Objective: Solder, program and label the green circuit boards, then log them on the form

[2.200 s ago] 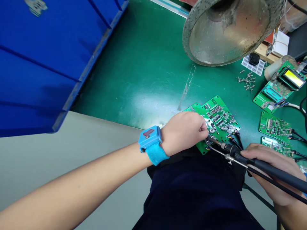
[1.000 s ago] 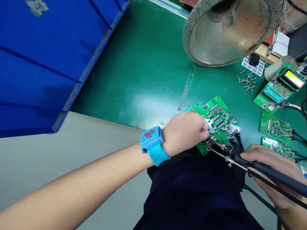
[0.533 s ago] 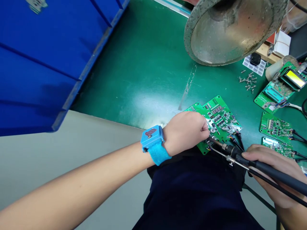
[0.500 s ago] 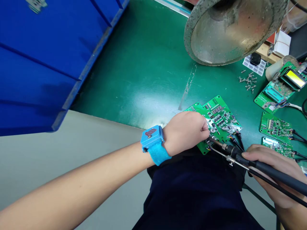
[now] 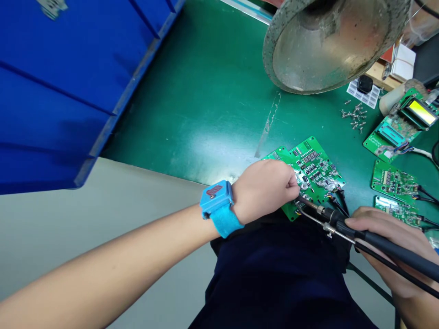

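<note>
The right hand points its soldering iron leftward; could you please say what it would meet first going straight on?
Led by the soldering iron, it would probably meet the left hand first; depth is unclear, so it might touch the circuit board beneath instead.

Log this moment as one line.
left hand: over circuit board, fingers curled, contents hidden | right hand: holding soldering iron | tip contact: unclear

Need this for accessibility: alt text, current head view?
Right hand holds a soldering iron angled toward the left hand, over green circuit boards near the edge of a green table. A metal hood is upper right, a blue bin upper left.
</note>
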Motion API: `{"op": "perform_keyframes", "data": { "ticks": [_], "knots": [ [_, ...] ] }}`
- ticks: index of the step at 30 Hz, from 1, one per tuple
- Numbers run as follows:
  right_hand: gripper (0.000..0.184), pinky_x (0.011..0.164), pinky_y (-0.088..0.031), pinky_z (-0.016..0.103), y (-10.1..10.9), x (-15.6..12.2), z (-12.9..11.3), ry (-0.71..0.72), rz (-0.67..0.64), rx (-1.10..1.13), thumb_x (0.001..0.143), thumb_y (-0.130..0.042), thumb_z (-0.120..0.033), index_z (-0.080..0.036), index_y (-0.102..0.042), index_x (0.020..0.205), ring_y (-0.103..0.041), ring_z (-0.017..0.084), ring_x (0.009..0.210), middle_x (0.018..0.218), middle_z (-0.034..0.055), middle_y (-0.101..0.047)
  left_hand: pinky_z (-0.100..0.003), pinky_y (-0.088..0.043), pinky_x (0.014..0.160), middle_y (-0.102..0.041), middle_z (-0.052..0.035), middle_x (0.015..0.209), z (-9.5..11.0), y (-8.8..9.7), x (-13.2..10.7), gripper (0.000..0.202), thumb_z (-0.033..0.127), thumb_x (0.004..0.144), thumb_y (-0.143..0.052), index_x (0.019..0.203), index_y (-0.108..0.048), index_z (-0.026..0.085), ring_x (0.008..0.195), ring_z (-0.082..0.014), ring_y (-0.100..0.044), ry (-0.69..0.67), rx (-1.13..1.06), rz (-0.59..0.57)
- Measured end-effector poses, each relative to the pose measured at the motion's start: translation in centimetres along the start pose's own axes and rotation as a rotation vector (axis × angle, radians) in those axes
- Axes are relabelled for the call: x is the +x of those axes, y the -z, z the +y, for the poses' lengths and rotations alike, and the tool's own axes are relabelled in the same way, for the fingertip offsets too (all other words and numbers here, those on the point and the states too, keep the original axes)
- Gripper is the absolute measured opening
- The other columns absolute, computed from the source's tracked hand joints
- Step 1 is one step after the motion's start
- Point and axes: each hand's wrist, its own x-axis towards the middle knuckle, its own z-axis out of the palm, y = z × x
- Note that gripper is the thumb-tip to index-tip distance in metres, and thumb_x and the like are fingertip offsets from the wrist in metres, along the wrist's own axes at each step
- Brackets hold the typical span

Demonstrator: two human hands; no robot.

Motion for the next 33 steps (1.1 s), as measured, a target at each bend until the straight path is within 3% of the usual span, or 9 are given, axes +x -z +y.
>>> {"op": "perform_keyframes", "data": {
  "ticks": [5, 12, 33],
  "knots": [
    [0.026, 0.064, -0.053, 0.027, -0.02, 0.10, 0.00, -0.010, 0.008, -0.020, 0.080, -0.059, -0.009, -0.019, -0.063, 0.103, -0.065, 0.018, 0.077, 0.082, 0.0051, -0.066, -0.026, -0.033, 0.056, -0.062, -0.0011, 0.066, 0.35, 0.15, 0.04, 0.018, 0.014, 0.075, -0.050, 0.062, -0.063, 0.016, 0.063, -0.0126, -0.053, 0.105, 0.071, -0.074],
    [0.025, 0.062, -0.053, 0.027, 0.03, 0.13, 0.02, -0.001, 0.014, -0.028, 0.079, -0.060, -0.011, -0.019, -0.064, 0.103, -0.066, 0.019, 0.076, 0.081, 0.0054, -0.067, -0.027, -0.030, 0.055, -0.059, 0.0000, 0.063, 0.37, 0.02, 0.05, 0.019, 0.015, 0.076, -0.050, 0.059, -0.059, 0.017, 0.058, -0.0114, -0.047, 0.089, 0.104, -0.060],
    [0.021, 0.061, -0.055, 0.028, -0.03, 0.31, -0.22, -0.020, 0.020, -0.044, 0.080, -0.059, -0.013, -0.020, -0.065, 0.099, -0.066, 0.019, 0.074, 0.079, 0.0048, -0.067, -0.029, -0.033, 0.058, -0.061, -0.0017, 0.065, 0.44, -0.18, -0.17, 0.021, 0.016, 0.077, -0.048, 0.059, -0.057, 0.016, 0.063, -0.0138, -0.050, 0.083, 0.086, -0.051]
  ]
}}
